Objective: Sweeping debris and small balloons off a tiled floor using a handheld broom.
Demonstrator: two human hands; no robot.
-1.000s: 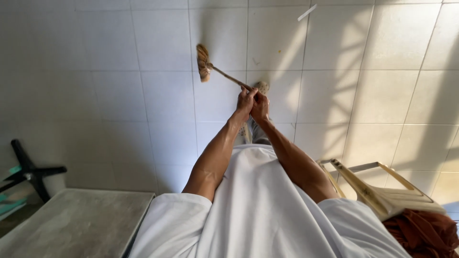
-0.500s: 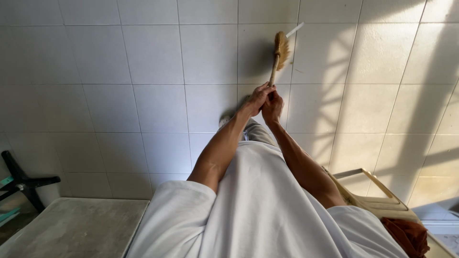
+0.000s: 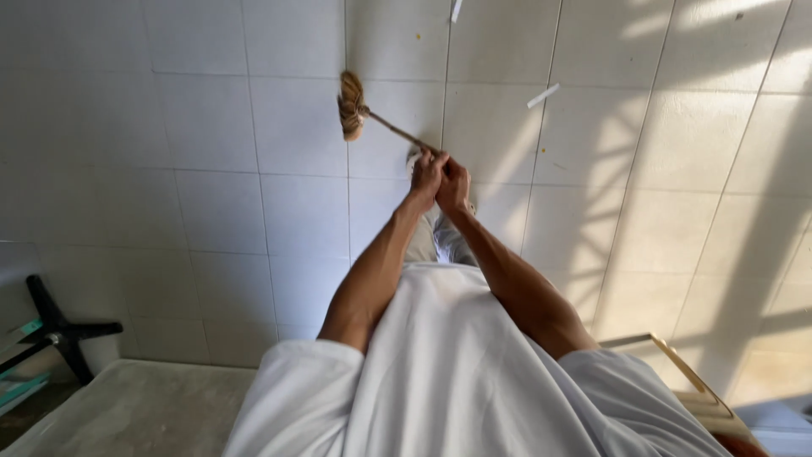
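Broom head [image 3: 350,106]: now upper left of the hands, swung across from upper right of them half a second ago; a second ago it lay on the left, as now.
Broom handle [image 3: 397,133]: slants up-left, no longer near upright.
Left hand [image 3: 425,173] and right hand [image 3: 454,184]: clasped together on the handle end, shifted slightly right of centre frame.

Both hands close around the thin handle of a broom [image 3: 352,107], the left hand [image 3: 425,173] and right hand [image 3: 454,184] touching side by side. The straw head rests on the tiled floor [image 3: 211,127], angled up and left from the hands. A grey slab [image 3: 127,406] lies at the lower left corner, beside a black stand [image 3: 59,330]. A wooden frame [image 3: 694,389] sits at the lower right.
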